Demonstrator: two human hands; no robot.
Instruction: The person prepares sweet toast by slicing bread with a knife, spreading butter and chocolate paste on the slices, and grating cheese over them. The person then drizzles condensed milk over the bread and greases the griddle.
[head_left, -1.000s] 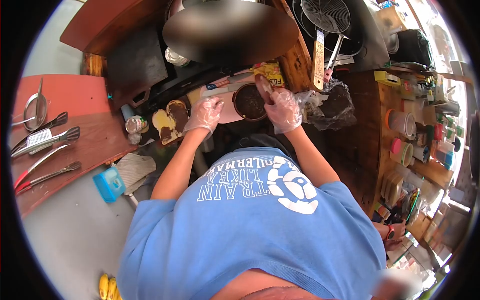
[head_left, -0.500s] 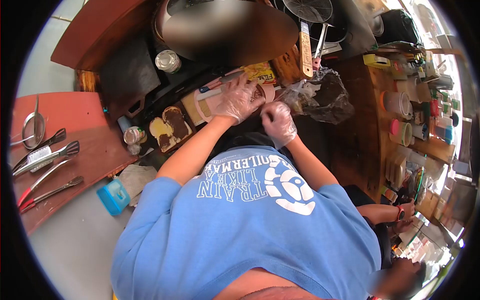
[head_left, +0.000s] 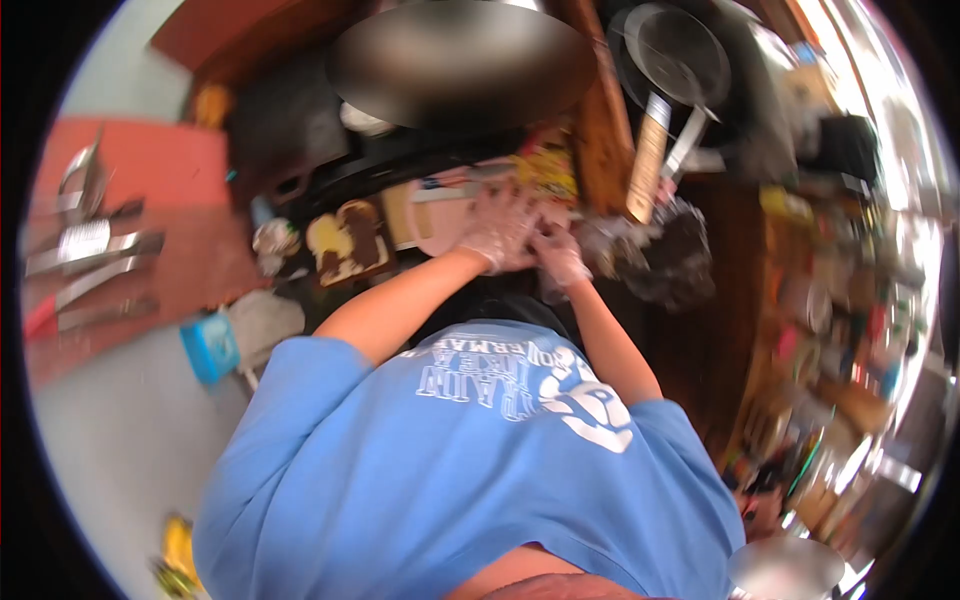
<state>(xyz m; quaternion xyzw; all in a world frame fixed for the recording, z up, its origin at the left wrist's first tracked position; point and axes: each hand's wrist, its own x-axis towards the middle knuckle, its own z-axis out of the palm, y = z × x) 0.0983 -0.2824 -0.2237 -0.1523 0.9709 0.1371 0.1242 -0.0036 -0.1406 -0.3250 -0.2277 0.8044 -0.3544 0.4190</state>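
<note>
Both of my hands wear clear plastic gloves. My left hand [head_left: 502,222] lies over a pink board [head_left: 432,226], its fingers stretched out and spread. My right hand [head_left: 562,258] is curled beside it, its fingertips touching or almost touching the left hand. What the right fingers hold, if anything, is hidden and blurred. A knife with a blue-and-white handle [head_left: 440,183] lies at the board's far side. Left of the board, slices of bread [head_left: 347,243] carry a dark brown spread and a pale yellow one. A yellow packet [head_left: 550,172] lies just beyond my hands.
A crumpled dark plastic bag [head_left: 672,255] sits to the right, below a wooden-handled strainer [head_left: 650,155]. Metal utensils [head_left: 95,245] lie on the red-brown table [head_left: 190,290] at left, near a blue container [head_left: 210,350]. Crowded shelves [head_left: 820,300] stand at far right.
My right hand has come in against the left, which stays spread over the board. The whole view has shifted and blurred as my head turned.
</note>
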